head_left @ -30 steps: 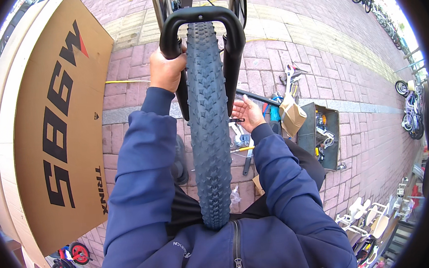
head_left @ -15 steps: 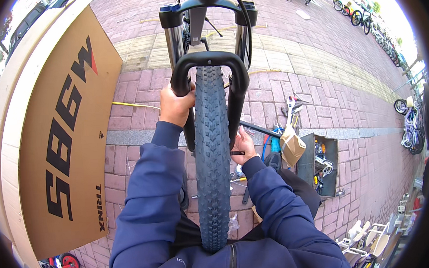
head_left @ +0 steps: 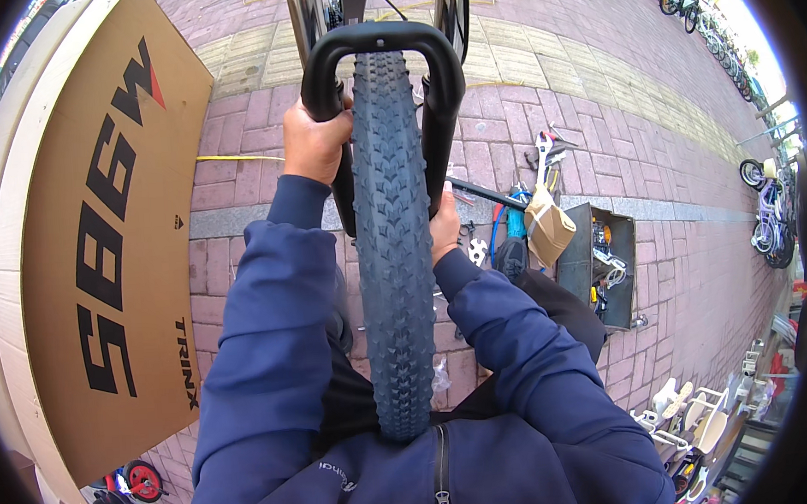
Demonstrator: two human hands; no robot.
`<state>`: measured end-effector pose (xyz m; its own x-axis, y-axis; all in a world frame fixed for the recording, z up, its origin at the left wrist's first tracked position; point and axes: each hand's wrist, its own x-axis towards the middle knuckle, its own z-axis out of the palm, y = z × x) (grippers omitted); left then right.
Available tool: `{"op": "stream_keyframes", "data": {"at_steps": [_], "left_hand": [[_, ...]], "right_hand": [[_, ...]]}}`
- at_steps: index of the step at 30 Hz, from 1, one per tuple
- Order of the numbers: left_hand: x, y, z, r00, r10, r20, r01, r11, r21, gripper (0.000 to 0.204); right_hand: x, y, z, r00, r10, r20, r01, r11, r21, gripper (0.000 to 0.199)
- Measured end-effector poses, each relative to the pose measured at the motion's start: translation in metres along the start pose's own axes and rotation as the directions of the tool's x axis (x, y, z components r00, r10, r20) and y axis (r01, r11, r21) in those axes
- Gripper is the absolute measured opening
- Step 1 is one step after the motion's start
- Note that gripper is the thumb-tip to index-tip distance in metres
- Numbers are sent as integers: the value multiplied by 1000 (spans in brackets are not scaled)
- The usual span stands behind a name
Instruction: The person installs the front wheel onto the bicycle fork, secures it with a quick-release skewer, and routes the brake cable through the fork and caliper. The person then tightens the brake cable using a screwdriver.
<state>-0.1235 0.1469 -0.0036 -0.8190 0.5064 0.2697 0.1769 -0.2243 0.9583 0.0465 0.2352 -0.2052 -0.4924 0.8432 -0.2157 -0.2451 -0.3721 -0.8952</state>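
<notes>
A knobby black bicycle tire (head_left: 391, 253) runs down the middle toward my jacket, standing between the two legs of a black bicycle fork (head_left: 381, 37). My left hand (head_left: 314, 142) is wrapped round the left fork leg just below the arch, its fingertips hidden behind it. Lower down on the other side, my right hand (head_left: 444, 226) is closed at the bottom of the right fork leg, thumb pointing up along it. The tire and fork hide most of its fingers, and the hub does not show.
A large cardboard box (head_left: 130, 241) stands along the left. To the right lie an open grey toolbox (head_left: 632, 280), an adjustable wrench (head_left: 542, 151) and a flat multi-hole spanner (head_left: 478, 251). Bicycles (head_left: 717, 48) line the far right; small children's bikes (head_left: 144, 480) sit lower left.
The fork and wheel appear higher in view. My right hand has gone from open fingers beside a small black lever to closed against the fork leg; the lever is now hidden. My left hand keeps its grip.
</notes>
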Motion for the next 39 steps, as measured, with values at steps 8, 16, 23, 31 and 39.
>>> {"op": "stream_keyframes", "data": {"at_steps": [8,16,23,31,39], "left_hand": [[2,2,-10,1000,-20,6,19,998,57,17],[19,-42,-31,999,38,-32,-32,985,172,23],[25,-42,-34,999,28,-41,-19,980,200,21],[1,3,-9,1000,18,4,-18,1000,16,16],[2,-5,-8,993,-74,89,76,997,-8,16]], "right_hand": [[7,-1,-21,978,166,129,-163,986,-37,66],[2,14,-12,985,-158,70,172,936,-308,69],[3,12,-9,977,-208,56,205,820,-534,72],[7,-96,-24,967,-146,208,253,463,-849,31],[-82,-234,-12,511,273,815,164,900,-404,77]]}}
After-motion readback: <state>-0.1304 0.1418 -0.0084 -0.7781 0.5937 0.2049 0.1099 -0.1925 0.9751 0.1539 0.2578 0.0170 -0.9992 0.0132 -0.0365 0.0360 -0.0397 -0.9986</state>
